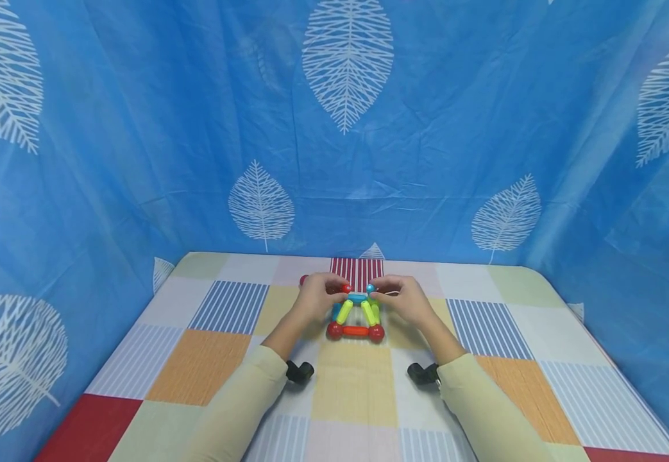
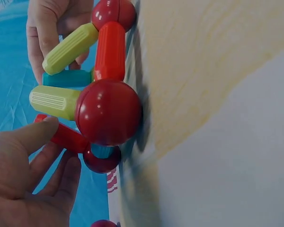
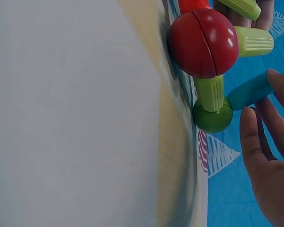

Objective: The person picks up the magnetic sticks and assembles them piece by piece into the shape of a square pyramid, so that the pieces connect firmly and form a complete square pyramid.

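On the table stands a frame of magnetic rods and balls, with red balls (image 1: pixel 335 330) at its front corners and a red-orange rod (image 1: pixel 356 331) between them. Two yellow-green rods (image 2: pixel 55 102) slant up from those front balls. My left hand (image 1: pixel 317 296) pinches a red rod (image 2: pixel 70 138) between thumb and fingers; its lower end meets a dark red ball (image 2: pixel 102 161) at the back left. With thumb and fingertips my right hand (image 1: pixel 406 300) pinches a blue rod (image 3: pixel 251 91), which rises from a green ball (image 3: pixel 213 117) at the back right.
Another red ball (image 1: pixel 303 280) lies behind my left hand, mostly hidden. A patchwork cloth (image 1: pixel 354 385) covers the table. Blue curtains (image 1: pixel 426 128) with white leaves hang behind and at both sides. Black wrist mounts (image 1: pixel 299 372) sit at both sleeve cuffs.
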Demonstrator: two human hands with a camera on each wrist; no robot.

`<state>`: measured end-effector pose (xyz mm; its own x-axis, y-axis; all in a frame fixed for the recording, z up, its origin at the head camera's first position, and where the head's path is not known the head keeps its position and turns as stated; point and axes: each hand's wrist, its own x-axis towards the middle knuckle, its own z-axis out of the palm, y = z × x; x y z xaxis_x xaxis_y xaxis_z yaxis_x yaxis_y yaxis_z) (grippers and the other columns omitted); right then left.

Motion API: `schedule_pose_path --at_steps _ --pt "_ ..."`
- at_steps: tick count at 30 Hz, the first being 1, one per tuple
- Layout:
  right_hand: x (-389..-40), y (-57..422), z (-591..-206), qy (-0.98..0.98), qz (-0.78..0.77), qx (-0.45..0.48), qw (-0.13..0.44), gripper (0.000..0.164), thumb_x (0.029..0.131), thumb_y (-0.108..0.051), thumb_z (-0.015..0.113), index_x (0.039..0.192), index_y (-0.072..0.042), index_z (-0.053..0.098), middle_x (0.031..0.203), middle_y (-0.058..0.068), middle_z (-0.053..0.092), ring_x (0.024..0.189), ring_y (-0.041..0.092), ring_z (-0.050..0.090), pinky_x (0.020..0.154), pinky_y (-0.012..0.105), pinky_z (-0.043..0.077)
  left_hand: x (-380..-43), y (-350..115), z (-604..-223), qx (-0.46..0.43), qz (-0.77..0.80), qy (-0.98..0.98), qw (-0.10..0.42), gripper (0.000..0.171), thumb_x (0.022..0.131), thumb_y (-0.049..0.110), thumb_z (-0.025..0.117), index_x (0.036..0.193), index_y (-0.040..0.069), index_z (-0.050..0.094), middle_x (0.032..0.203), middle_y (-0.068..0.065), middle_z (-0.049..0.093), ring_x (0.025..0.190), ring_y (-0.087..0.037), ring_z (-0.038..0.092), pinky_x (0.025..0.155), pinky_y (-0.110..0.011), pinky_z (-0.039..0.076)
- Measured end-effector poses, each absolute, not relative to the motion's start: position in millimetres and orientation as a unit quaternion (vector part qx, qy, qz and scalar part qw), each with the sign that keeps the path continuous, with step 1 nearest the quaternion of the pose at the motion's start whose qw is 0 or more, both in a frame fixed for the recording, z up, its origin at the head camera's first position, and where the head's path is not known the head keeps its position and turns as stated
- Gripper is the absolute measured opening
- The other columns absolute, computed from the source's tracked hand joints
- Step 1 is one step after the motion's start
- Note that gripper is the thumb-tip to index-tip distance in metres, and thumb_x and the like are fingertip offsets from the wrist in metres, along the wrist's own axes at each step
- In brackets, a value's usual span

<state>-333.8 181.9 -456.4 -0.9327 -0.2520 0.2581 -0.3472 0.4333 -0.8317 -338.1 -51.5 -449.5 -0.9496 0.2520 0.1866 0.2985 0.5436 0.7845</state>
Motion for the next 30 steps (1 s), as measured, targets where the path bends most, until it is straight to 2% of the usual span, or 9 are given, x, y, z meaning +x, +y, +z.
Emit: schedule_pose_path --at_steps 15,25,30 --pt "-334 180 -460 -0.837 0.507 0.205 0.029 0.024 0.090 -0.011 0.079 0.113 -0.003 0.077 0.108 0.015 0.077 0.101 0.027 0.073 0.089 0.032 0.061 -333 -52 -450 -0.164 -0.445 -0.880 0.004 0.025 0.091 0.013 0.078 0.116 0.014 0.077 0.111 -0.002 0.073 0.103 -0.018 0.069 0.093 -0.033 0.060" --pt "-334 180 -459 -0.840 0.502 0.201 0.023 0.025 0.091 -0.011 0.078 0.114 -0.003 0.076 0.109 0.014 0.077 0.102 0.027 0.072 0.091 0.036 0.061 -336 -54 -452 -0.170 -0.452 -0.876 0.004 0.024 0.091 0.012 0.078 0.115 0.014 0.076 0.110 -0.002 0.074 0.102 -0.019 0.069 0.094 -0.034 0.060" --pt "-328 184 -456 -0.858 0.484 0.168 0.035 0.028 0.091 -0.017 0.078 0.116 -0.004 0.076 0.112 0.013 0.077 0.104 0.026 0.072 0.092 0.038 0.060 -339 -64 -452 -0.160 -0.463 -0.872 0.003 0.028 0.092 0.012 0.076 0.121 0.011 0.074 0.119 -0.007 0.072 0.110 -0.025 0.069 0.098 -0.039 0.058"
